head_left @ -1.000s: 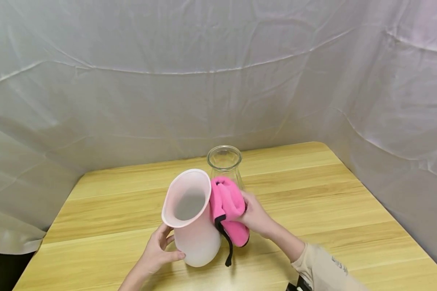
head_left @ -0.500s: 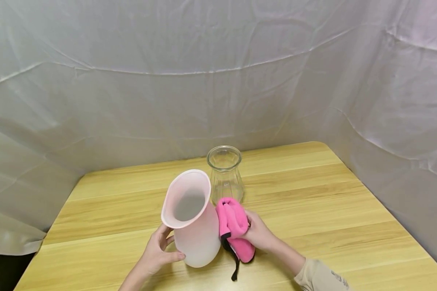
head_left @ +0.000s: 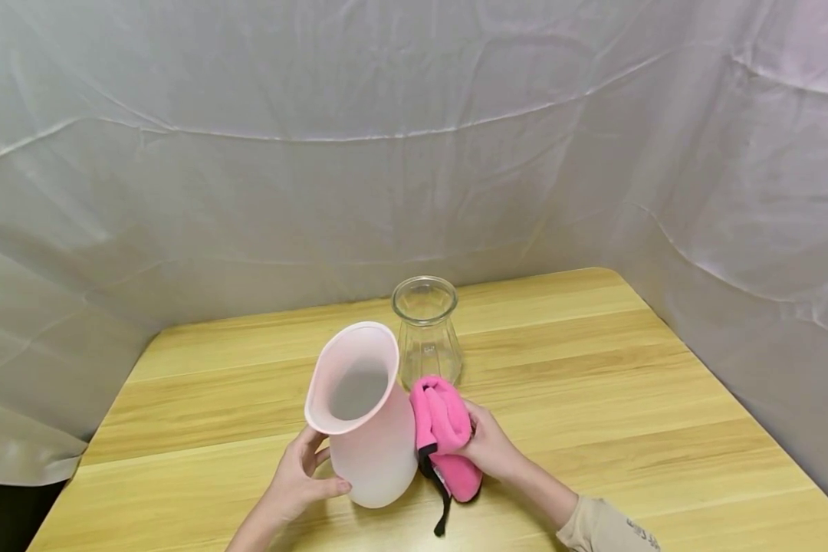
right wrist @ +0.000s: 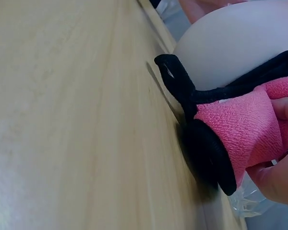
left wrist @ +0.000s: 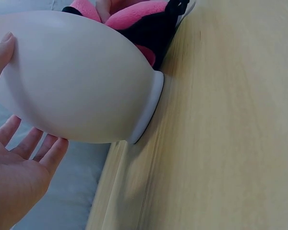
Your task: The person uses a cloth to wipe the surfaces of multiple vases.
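Note:
A pale pink-to-white frosted vase (head_left: 376, 460) with a wide oval mouth stands on the table. My left hand (head_left: 297, 479) holds its lower left side, thumb in front and fingers behind; in the left wrist view the fingertips (left wrist: 55, 148) rest against the wall. Against the vase's right side lies a folded pink cloth (head_left: 448, 429) with black trim and a black loop (right wrist: 175, 81). My right hand (head_left: 493, 445) grips this cloth from the right, thumb and fingers pressing into its fold. Part of the right hand's fingers is hidden behind the cloth.
Just behind the cloth stands a clear glass vase (head_left: 428, 349) with a round rim, its base partly covered by the cloth in the head view. The wooden table (head_left: 628, 399) ends at the back near a hanging grey sheet (head_left: 283, 199).
My right hand has brought the pink cloth down along the vase's right side, toward me, then stayed almost still. More of the glass vase shows. The left hand and frosted vase have not moved.

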Available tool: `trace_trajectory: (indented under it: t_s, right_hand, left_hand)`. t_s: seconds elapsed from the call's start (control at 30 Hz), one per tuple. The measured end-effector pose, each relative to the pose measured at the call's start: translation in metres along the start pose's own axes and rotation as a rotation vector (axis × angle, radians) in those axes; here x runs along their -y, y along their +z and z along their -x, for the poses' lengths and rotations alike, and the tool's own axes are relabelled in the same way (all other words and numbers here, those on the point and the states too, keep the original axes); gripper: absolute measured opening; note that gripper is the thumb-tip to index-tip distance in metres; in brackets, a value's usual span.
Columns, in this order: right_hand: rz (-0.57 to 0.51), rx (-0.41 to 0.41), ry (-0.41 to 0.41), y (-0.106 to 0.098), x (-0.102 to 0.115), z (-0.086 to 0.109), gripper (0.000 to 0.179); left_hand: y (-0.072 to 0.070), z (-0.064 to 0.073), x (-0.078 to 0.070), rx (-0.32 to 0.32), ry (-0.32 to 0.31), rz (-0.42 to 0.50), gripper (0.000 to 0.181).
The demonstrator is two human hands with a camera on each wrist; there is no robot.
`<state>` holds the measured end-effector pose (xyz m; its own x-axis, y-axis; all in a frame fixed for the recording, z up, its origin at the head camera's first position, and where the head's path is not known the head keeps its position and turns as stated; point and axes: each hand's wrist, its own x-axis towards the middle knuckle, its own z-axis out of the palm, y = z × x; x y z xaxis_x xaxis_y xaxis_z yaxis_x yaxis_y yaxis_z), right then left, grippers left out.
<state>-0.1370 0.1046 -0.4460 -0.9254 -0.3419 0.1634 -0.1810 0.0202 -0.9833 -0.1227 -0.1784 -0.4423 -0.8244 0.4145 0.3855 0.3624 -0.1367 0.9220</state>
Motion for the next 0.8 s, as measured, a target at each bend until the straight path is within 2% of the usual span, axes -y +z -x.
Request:
trace_trajectory:
  t_s: [0.17, 0.33, 0.57, 0.67, 0.8]
  right_hand:
    - [-0.045, -0.030, 0.010, 0.002, 0.004, 0.000, 0.055]
    - [-0.052, -0.067, 0.021, 0.003, 0.017, -0.002, 0.054]
    - [0.067, -0.070, -0.110, 0.003, 0.042, -0.012, 0.053]
    - [0.062, -0.068, -0.128, 0.004, 0.053, -0.015, 0.053]
    - [0.031, -0.075, -0.101, 0.006, 0.068, -0.020, 0.051]
  left_hand:
    - [0.000, 0.000, 0.001, 0.000, 0.011, -0.003, 0.080]
    - [0.000, 0.000, 0.001, 0.001, 0.011, -0.001, 0.081]
    - [0.000, 0.000, 0.001, -0.006, -0.002, -0.009, 0.081]
    - [0.000, 0.000, 0.001, -0.005, 0.005, -0.009, 0.082]
    - [0.000, 0.001, 0.002, -0.008, -0.001, -0.008, 0.082]
